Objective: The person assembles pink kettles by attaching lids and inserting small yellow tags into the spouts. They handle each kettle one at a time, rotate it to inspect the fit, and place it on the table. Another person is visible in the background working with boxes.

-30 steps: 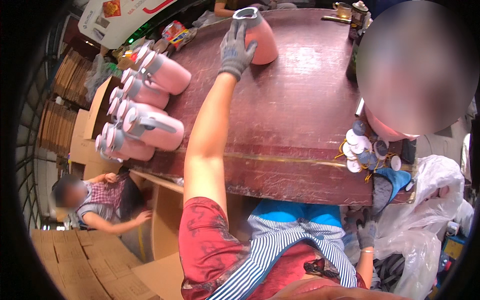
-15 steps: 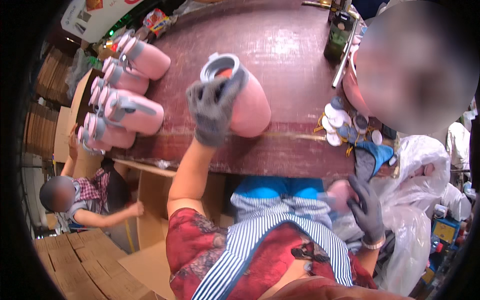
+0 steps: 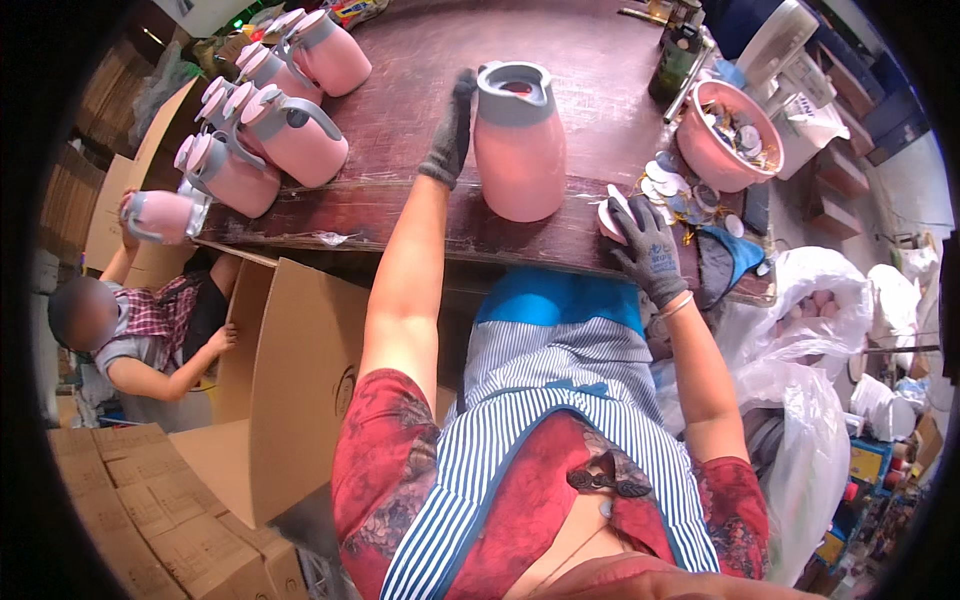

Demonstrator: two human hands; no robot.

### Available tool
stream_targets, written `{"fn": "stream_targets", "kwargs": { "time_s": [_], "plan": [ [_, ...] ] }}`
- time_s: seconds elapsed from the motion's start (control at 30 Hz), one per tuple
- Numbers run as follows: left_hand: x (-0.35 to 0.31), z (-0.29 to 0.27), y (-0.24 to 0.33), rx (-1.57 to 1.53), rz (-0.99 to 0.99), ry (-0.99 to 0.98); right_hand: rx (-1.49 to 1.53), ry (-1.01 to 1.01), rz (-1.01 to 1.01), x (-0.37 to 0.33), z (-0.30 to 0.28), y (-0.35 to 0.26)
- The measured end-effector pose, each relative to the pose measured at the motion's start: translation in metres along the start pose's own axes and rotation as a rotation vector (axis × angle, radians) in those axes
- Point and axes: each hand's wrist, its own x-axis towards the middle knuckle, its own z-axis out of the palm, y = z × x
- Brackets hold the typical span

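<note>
I note a lidless pink jug [image 3: 520, 155] upright near the front edge of the counter [image 3: 610, 120]. Left grip [image 3: 450, 135] is at its left side; closure cannot be told. Right grip [image 3: 648, 242], fingers bent, grasps a pale pink piece [image 3: 608, 222].

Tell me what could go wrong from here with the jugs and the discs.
The open pink jug stands near the front edge of the table, with the left hand at its side, so a knock might tip it.

The right hand, holding a pink piece, is right beside the pile of discs and could scatter some.

The grouped jugs stand close together; bumping one might topple its neighbours.
</note>
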Motion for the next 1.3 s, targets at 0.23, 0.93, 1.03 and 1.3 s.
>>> {"fn": "stream_targets", "kwargs": {
  "time_s": [0.23, 0.93, 1.03, 1.3],
  "plan": [
    [-0.063, 0.053, 0.001, 0.427, 0.128, -0.089, 1.126, 0.547, 0.346, -0.016, -0.07, -0.026],
    [-0.213, 0.099, 0.077, 0.172, -0.352, -0.031, 0.461, -0.027, -0.352, -0.04, -0.166, -0.069],
    [-0.215, 0.101, 0.079, 0.213, -0.329, -0.078, 0.394, -0.103, -0.286, -0.032, -0.177, -0.069],
    [-0.213, 0.108, 0.067, 0.1, -0.339, -0.122, 0.748, 0.055, -0.375, -0.035, -0.138, -0.057]
  ]
}}
